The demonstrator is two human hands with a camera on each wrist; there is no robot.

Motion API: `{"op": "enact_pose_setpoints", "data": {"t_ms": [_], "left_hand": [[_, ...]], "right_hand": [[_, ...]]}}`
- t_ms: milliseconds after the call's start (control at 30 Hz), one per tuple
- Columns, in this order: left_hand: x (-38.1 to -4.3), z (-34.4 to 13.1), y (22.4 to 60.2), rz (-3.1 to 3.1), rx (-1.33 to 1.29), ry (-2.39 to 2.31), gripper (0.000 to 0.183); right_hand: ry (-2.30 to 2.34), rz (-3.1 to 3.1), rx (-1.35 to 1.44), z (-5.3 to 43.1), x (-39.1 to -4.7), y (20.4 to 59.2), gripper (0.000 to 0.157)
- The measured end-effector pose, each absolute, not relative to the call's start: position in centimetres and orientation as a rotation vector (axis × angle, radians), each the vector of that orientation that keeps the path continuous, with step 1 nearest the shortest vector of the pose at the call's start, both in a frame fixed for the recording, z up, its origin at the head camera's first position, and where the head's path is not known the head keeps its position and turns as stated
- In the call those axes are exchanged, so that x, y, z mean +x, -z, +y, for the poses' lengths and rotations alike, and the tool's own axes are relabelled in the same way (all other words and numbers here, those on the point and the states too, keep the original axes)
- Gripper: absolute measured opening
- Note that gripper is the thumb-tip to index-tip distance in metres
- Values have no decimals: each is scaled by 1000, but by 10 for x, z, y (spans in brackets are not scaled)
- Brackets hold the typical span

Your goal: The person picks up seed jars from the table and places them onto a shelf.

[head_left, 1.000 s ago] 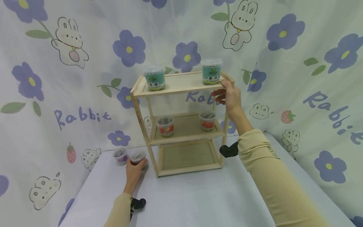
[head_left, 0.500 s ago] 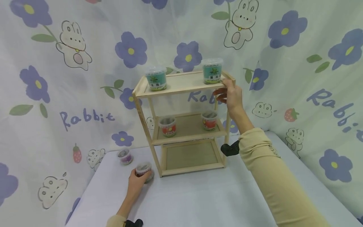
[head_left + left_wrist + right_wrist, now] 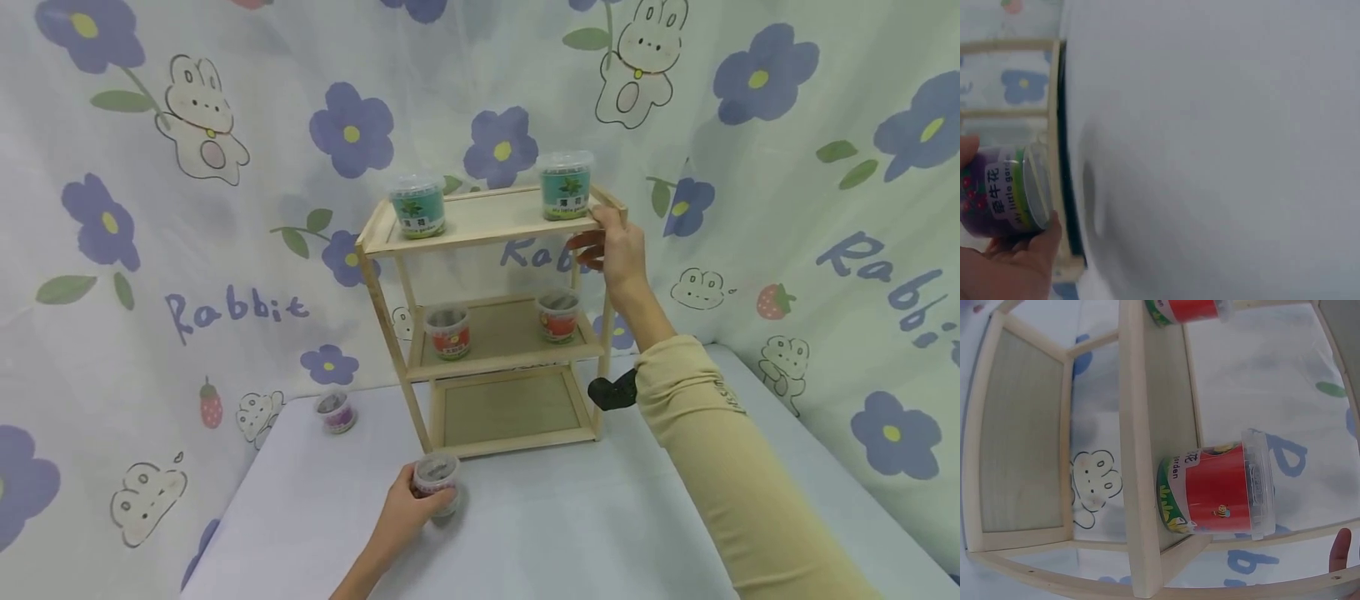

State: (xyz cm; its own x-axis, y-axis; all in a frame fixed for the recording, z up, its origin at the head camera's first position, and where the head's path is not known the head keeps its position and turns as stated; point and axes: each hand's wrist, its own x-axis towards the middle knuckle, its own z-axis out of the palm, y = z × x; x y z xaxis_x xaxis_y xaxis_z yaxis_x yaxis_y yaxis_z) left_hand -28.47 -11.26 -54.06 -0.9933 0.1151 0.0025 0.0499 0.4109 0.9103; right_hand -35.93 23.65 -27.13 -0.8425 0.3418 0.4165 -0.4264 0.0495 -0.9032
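Observation:
My left hand (image 3: pixel 405 512) grips a purple-labelled plastic tub (image 3: pixel 999 190) with a clear lid, just in front of the wooden shelf's lower left corner. In the left wrist view, fingers and thumb wrap around the tub, its label facing the camera. My right hand (image 3: pixel 621 250) holds the top right corner of the three-tier wooden shelf (image 3: pixel 495 362), thumb over the top board's edge and fingers below. Two green-labelled tubs, a left tub (image 3: pixel 418 208) and a right tub (image 3: pixel 566 187), stand on the top tier. Red-labelled tubs, one left (image 3: pixel 450 335) and one right (image 3: pixel 1216 490), stand on the middle tier.
Another purple-labelled tub (image 3: pixel 337 413) stands at the back left of the white-covered table (image 3: pixel 540 525). The bottom tier (image 3: pixel 513 410) of the shelf shows a bare board. A printed curtain (image 3: pixel 247 250) with flowers and rabbits hangs close behind.
My left hand has carried the gripped tub from beside the other purple tub rightward and toward me, to the front of the shelf. The right hand keeps its hold on the shelf corner.

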Motion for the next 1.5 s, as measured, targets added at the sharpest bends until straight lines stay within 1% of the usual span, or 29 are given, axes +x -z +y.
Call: {"op": "enact_pose_setpoints", "data": {"t_ms": [200,400,467,667,967,1200,1500], "left_hand": [[-284,-75,536,2479,323,-1727,74],[-296,-45,531,2445,458,-1723,82],[-302,-35,528,2479,482,-1705,79],[-326,-3,522,2575,513,-1704,72],[-359,49,519,2586,510,-1819,75],[-375,84,528,2583,494,-1870,72],[-386,104,540,2585,507,-1783,73]], "right_hand": [[-1823,-1831,85,239,-360,274,45],[-1807,-1836,75,239,-359,275,46],[-1804,-1836,72,240,-359,275,46],[-1818,-1816,69,242,-359,276,45],[-1836,-1810,79,240,-360,274,43],[-1887,-1782,89,236,-360,272,42],[-1843,-1810,97,236,-359,272,44]]}}
